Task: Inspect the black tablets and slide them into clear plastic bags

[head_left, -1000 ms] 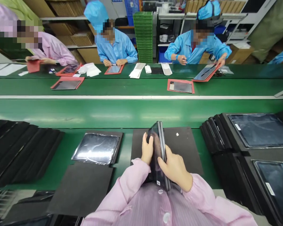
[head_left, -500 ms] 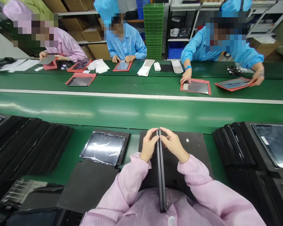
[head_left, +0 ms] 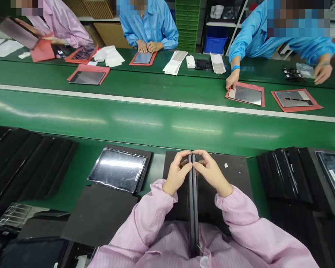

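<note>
Two slim dark tablets (head_left: 191,208) stand on edge side by side, above the dark mat (head_left: 241,175), long axis running near to far. The left hand (head_left: 178,173) pinches their far end from the left, the right hand (head_left: 212,173) from the right, fingers narrow; neither is nearer.

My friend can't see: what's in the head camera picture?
A person's left hand and right hand hold two slim dark slabs on edge, side by side, above a black mat. Three co-workers are across the green bench.
</note>
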A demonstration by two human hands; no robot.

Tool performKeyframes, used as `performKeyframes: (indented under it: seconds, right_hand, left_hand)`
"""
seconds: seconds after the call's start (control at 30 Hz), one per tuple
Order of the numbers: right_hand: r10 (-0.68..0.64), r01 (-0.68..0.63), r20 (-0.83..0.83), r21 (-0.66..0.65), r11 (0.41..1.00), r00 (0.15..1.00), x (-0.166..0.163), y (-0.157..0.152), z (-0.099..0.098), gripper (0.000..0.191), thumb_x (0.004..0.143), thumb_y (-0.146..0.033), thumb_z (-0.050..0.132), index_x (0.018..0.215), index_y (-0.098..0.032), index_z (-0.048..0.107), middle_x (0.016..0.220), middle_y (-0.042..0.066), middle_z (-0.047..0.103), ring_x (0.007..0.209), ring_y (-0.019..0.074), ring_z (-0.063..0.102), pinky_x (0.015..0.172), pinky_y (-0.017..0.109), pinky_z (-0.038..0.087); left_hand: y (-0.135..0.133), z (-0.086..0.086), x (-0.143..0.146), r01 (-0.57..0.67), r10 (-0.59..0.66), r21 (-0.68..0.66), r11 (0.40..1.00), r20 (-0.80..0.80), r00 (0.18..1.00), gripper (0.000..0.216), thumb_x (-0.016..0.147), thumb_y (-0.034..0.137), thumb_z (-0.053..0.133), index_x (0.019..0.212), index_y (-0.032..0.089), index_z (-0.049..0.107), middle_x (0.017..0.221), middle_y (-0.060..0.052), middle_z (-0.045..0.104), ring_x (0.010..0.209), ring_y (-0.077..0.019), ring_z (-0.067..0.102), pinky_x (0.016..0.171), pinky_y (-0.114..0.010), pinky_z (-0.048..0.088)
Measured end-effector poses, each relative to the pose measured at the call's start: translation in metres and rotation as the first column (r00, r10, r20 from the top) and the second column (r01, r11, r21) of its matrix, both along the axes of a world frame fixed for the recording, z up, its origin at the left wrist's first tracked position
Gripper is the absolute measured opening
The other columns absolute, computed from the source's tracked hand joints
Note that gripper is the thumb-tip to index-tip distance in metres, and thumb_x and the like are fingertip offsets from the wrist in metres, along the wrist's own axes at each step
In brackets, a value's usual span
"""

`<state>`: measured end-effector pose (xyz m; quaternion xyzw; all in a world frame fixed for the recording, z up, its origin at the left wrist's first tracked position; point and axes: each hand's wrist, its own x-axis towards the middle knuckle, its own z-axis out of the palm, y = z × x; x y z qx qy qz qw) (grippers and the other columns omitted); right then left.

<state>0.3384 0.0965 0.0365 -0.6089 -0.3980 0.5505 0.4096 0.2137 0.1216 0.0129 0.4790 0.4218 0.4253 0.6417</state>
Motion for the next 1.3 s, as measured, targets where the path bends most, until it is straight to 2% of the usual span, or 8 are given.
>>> performKeyframes:
  seconds: [0.2,0.3,0.4,0.63,0.87,1.03,1.2,1.3]
  right_hand:
    - [0.086,-0.087,-0.007,-0.011,0.996,0.996,0.004,-0.005,-0.002,0.039,0.065,-0.027,0.051,0.103,-0.023,0.044,0.061,-0.008,0.046,0.051,0.0109,0.048,0.054,0.028,0.042]
    - [0.126,-0.125,-0.029,0.036,0.992,0.992,0.007,-0.007,-0.001,0.044,0.064,-0.025,0.053,0.107,-0.022,0.043,0.071,-0.006,0.048,0.053,0.009,0.046,0.053,0.026,0.038]
    - [0.138,-0.135,-0.049,0.055,0.989,0.989,0.009,-0.007,0.0,0.043,0.065,-0.024,0.054,0.107,-0.022,0.043,0.084,-0.003,0.05,0.054,0.0071,0.044,0.052,0.025,0.037]
    - [0.155,-0.154,-0.025,0.051,0.987,0.988,0.011,-0.007,0.003,0.047,0.066,-0.023,0.054,0.112,-0.021,0.042,0.097,0.002,0.05,0.058,0.0067,0.047,0.055,0.025,0.041]
    - [0.235,-0.233,-0.036,0.042,0.972,0.971,0.013,-0.012,0.0,0.068,0.064,-0.024,0.057,0.127,-0.021,0.034,0.102,0.004,0.048,0.065,0.0095,0.049,0.06,0.027,0.045]
    - [0.223,-0.223,0.009,0.071,0.972,0.975,0.013,-0.013,-0.007,0.069,0.066,-0.023,0.056,0.132,-0.024,0.034,0.105,0.004,0.05,0.068,0.0109,0.051,0.065,0.029,0.047]
    - [0.211,-0.221,0.112,0.089,0.971,0.971,0.011,-0.021,-0.007,0.074,0.072,-0.026,0.051,0.14,-0.02,0.025,0.094,0.004,0.057,0.069,0.0141,0.053,0.072,0.034,0.049]
    - [0.159,-0.225,0.245,0.27,0.936,0.956,0.004,-0.045,-0.019,0.072,0.075,-0.032,0.052,0.14,-0.019,0.026,0.119,0.013,0.054,0.096,0.0217,0.056,0.09,0.044,0.044]
  left_hand:
    - [-0.001,-0.009,-0.007,0.083,-0.084,0.033,0.996,0.044,0.995,0.031,0.069,0.032,0.064,0.098,0.023,0.06,0.103,-0.005,0.057,0.104,-0.0233,0.054,0.09,-0.036,0.045]
    - [-0.001,-0.012,-0.012,0.155,-0.159,0.059,0.986,0.078,0.984,0.041,0.067,0.033,0.067,0.106,0.024,0.058,0.11,-0.006,0.054,0.111,-0.0252,0.05,0.092,-0.037,0.044]
    - [0.0,-0.011,-0.014,0.182,-0.185,0.066,0.981,0.036,0.982,0.042,0.068,0.033,0.067,0.108,0.024,0.057,0.113,-0.007,0.053,0.114,-0.0254,0.048,0.094,-0.037,0.043]
    - [0.0,-0.008,-0.014,0.198,-0.197,0.094,0.976,-0.011,0.98,0.042,0.071,0.037,0.065,0.11,0.024,0.056,0.115,-0.007,0.05,0.115,-0.0251,0.047,0.096,-0.038,0.042]
    - [0.0,-0.015,-0.019,0.305,-0.305,0.118,0.945,-0.012,0.952,0.068,0.064,0.049,0.069,0.124,0.025,0.048,0.131,-0.01,0.04,0.127,-0.0299,0.036,0.1,-0.04,0.038]
    - [0.002,-0.014,-0.018,0.303,-0.3,0.093,0.948,-0.045,0.953,0.069,0.065,0.048,0.068,0.127,0.026,0.047,0.137,-0.009,0.037,0.129,-0.0301,0.035,0.101,-0.04,0.038]
    - [-0.005,-0.016,-0.015,0.256,-0.249,0.119,0.959,-0.07,0.966,0.07,0.069,0.048,0.065,0.131,0.024,0.044,0.143,-0.01,0.035,0.134,-0.03,0.03,0.104,-0.04,0.035]
    - [-0.036,-0.03,-0.015,0.116,-0.104,0.173,0.978,-0.078,0.992,0.067,0.077,0.055,0.054,0.134,0.023,0.04,0.147,-0.012,0.031,0.135,-0.028,0.03,0.108,-0.041,0.03]
